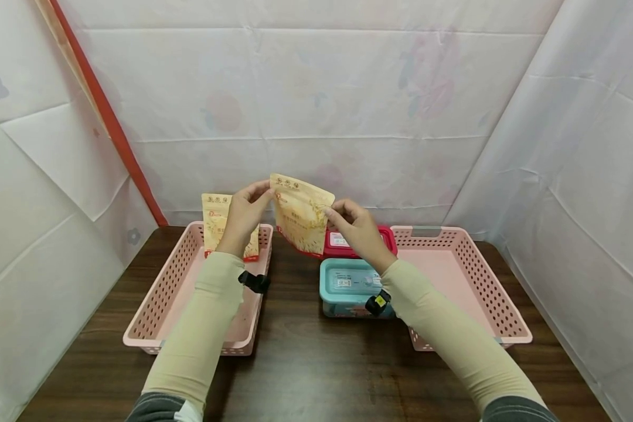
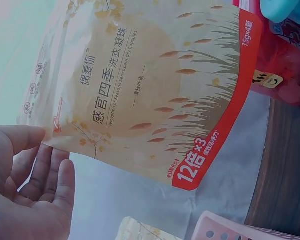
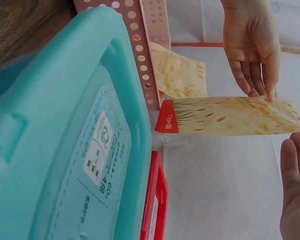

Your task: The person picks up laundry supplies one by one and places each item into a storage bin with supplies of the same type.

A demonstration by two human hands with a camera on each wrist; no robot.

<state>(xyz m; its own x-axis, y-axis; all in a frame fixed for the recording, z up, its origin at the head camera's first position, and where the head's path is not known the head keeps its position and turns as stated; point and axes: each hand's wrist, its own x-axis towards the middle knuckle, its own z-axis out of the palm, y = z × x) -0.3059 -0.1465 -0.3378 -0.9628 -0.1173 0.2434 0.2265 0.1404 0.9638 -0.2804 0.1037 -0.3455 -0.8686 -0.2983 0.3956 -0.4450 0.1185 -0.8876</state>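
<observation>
A yellow pouch of laundry capsules [image 1: 300,215] with a red bottom band is held up, tilted, above the back of the table. At its left edge, the left hand [image 1: 248,212] pinches it between thumb and fingers; the left wrist view shows the pouch's printed front [image 2: 140,95]. The right hand [image 1: 357,228] pinches the opposite edge near the top. Another yellow pouch [image 1: 216,212] of the same look stands in the left pink basket [image 1: 153,308], partly hidden behind the left hand.
A teal lidded box [image 1: 348,287] sits below the right hand, with a red lidded box [image 1: 385,237] behind it. To the right is a second pink basket [image 1: 498,293]. White patterned sheeting [image 1: 316,88] closes off the back and sides of the dark wooden table [image 1: 316,369].
</observation>
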